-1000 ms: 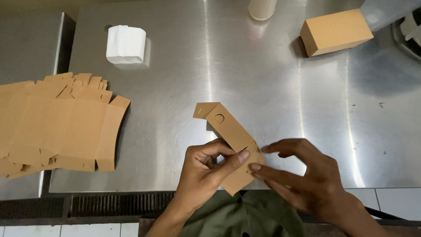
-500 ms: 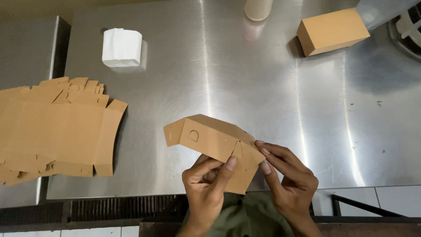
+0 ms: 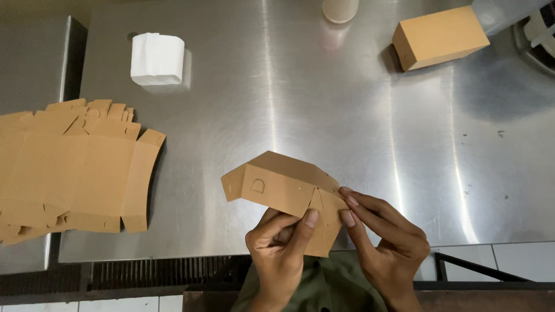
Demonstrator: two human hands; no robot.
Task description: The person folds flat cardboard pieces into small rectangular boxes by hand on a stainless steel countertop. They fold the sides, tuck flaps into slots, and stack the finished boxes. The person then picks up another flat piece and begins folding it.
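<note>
A brown cardboard box blank (image 3: 277, 185), half opened into a box shape, hangs over the near edge of the steel table (image 3: 324, 115). My left hand (image 3: 280, 242) grips its lower end from below, thumb pressed on the front panel. My right hand (image 3: 384, 242) pinches the same end from the right, fingertips on the flaps. The free end of the blank points left and shows a small arched cut-out.
A stack of flat brown box blanks (image 3: 69, 167) lies at the left. A white folded item (image 3: 157, 58) sits at the back left. An assembled brown box (image 3: 439, 37) stands at the back right, and a pale cylinder (image 3: 340, 8) at the back edge.
The flat folded blank has been opened into a box shape and swung to point left. My hands have closed in together on its lower end.
</note>
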